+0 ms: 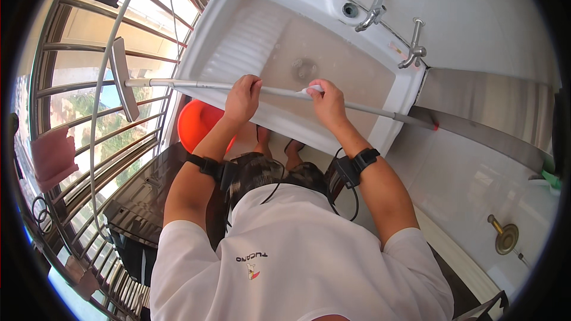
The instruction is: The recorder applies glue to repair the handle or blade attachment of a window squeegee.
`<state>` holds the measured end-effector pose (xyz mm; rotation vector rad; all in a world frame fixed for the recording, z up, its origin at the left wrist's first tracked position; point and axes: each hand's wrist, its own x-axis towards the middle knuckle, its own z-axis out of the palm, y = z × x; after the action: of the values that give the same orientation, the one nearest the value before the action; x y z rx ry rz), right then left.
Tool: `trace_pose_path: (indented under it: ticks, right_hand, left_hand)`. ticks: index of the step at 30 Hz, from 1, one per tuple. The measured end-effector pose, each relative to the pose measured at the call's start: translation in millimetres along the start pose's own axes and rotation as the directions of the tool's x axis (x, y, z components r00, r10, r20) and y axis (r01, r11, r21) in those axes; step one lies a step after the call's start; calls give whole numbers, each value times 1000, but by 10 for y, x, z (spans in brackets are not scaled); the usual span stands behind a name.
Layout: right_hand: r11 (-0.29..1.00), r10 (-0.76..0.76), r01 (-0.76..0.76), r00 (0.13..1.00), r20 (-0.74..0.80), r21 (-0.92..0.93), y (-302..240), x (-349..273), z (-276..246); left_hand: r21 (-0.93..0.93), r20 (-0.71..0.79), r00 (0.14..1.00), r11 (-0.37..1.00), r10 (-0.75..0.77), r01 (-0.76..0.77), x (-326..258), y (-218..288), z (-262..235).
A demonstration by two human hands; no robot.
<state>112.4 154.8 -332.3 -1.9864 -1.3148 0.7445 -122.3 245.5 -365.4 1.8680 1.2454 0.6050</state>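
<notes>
A long grey pole [202,85] lies crosswise over the near part of a white sink [256,120]. Its left end carries a narrow flat head [123,80], like that of a flat mop or squeegee, close to the window bars. My left hand [242,100] is closed round the pole left of the sink's middle. Farther right, my right hand [329,104] is closed at the pole, with a small white piece [311,89] between its fingers; whether that is a cloth or a part of the pole, I cannot tell. Cloudy water [351,62] stands in the sink.
Two metal taps [375,9] rise at the sink's far right edge. An orange-red bucket [196,125] stands below the sink's near left corner. Metal window bars [71,86] and a hanging grey hose [101,95] line the left. A brass-coloured fitting [505,238] sits on the right wall.
</notes>
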Motion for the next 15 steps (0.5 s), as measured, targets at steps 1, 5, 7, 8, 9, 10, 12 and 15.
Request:
trace_pose_path:
  ticks: [1, 5, 7, 8, 9, 10, 12, 15]
  right_hand:
    - [1000, 3, -3, 1000, 9, 3, -9, 3, 2]
    - [1000, -7, 8, 1000, -21, 22, -4, 6, 24]
    - [1000, -7, 7, 1000, -20, 14, 13, 12, 36]
    - [1000, -7, 7, 1000, -19, 14, 2, 15, 38]
    - [1000, 3, -3, 1000, -16, 15, -9, 19, 39]
    - [1000, 13, -13, 1000, -14, 15, -20, 22, 40]
    - [1000, 22, -22, 1000, -14, 13, 6, 24, 48]
    - [998, 65, -64, 998, -28, 17, 103, -3, 54]
  left_hand:
    - [-2, -3, 1000, 1000, 3, -3, 1, -10, -3]
    - [-18, 8, 1000, 1000, -11, 12, -2, 6, -13]
    - [-20, 2, 1000, 1000, -1, 1, 3, -1, -14]
    - [-22, -5, 1000, 1000, 9, -9, 2, -9, -12]
    - [-22, -5, 1000, 1000, 8, -8, 0, -17, -12]
    - [-26, -4, 1000, 1000, 6, -6, -3, -25, -12]
    - [-32, 0, 1000, 999, 4, -4, 1, -30, -9]
    - [-34, -3, 1000, 999, 15, -16, 14, -22, -7]
